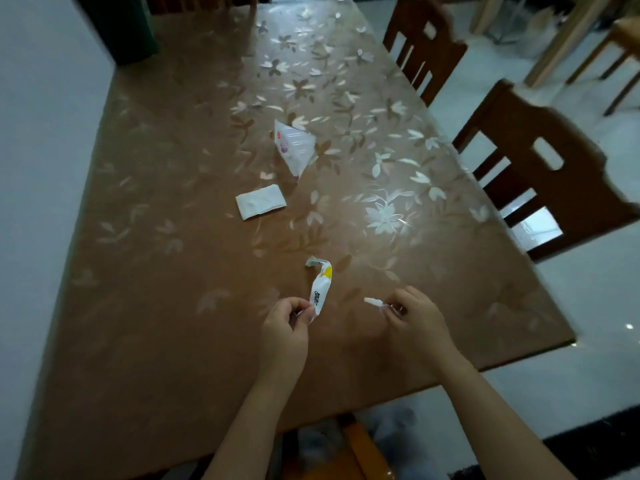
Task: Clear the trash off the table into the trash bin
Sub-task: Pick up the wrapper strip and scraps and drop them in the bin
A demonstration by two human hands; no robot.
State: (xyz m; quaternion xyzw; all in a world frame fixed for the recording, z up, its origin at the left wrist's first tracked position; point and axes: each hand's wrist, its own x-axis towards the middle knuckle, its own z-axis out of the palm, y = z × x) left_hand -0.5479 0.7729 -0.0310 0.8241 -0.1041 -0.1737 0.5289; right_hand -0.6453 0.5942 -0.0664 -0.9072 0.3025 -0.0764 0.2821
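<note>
- left hand [285, 329] pinches white-yellow wrapper [320, 292] above table [138, 271] — print unreadable
- right hand [414, 315] grips small white scrap [372, 301], mostly hidden
- folded tissue [260, 201], clear packet [294, 147] at 12 o'clock — blurred

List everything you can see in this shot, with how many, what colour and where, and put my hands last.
table: one, brown with pale flower print, fills the view
tissue pack: one, white with pink print, mid-table
folded tissue: one, white, nearer than the pack
chairs: two, dark brown wood, along the table's right side
dark container: one, dark green, far left corner, blurred
yellow-and-white wrapper: one, pinched in left hand
white scrap: one, small, in right hand
left hand: one, near edge
right hand: one, near edge
</note>
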